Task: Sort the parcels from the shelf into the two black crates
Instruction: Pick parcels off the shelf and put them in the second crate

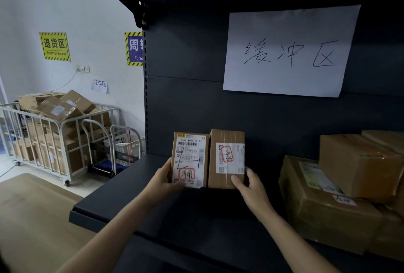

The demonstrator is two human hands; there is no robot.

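1. The blue rectangular wall sign (135, 49) is cut off by the dark metal shelf upright (145, 88).
2. Fine print on the white shipping label (189, 159), just above our left fingers (175, 185), is too small to read.
3. The stacked brown cardboard boxes (341, 194) run past the frame's right edge.

Handwritten "缓冲区" on the white sheet (290, 50) taped to the shelf back; below it, "济南" ringed red on two box labels (189, 160); left of it, wall signs "退货区 Return of the area" (54, 46) and "笼车区" (99, 84).
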